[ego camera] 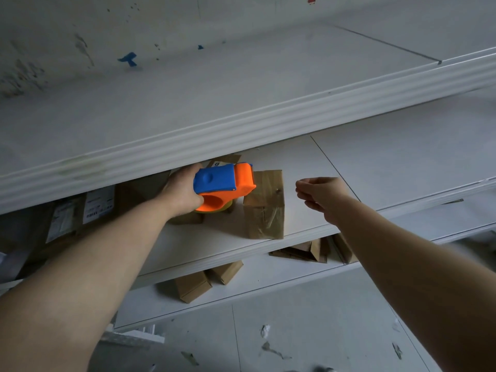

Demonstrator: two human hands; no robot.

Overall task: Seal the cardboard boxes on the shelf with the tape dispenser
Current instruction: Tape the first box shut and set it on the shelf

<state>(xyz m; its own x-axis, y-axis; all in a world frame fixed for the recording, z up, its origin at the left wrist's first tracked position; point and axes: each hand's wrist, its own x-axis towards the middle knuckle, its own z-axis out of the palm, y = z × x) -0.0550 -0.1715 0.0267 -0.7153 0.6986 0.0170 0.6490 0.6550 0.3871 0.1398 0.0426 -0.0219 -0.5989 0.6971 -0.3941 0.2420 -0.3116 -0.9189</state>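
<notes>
Press the tape dispenser (225,181), gripped by the left hand (179,189) fingers, flat along the cardboard box (185,219) beneath, bracing with the right hand (322,194) (fingers curled, empty).

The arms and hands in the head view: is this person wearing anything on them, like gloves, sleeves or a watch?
Nothing visible. The left hand and right hand are ungloved, neither wrist carries a watch or band, and both forearms are bare to the picture's edge, with no sleeve in sight.
</notes>
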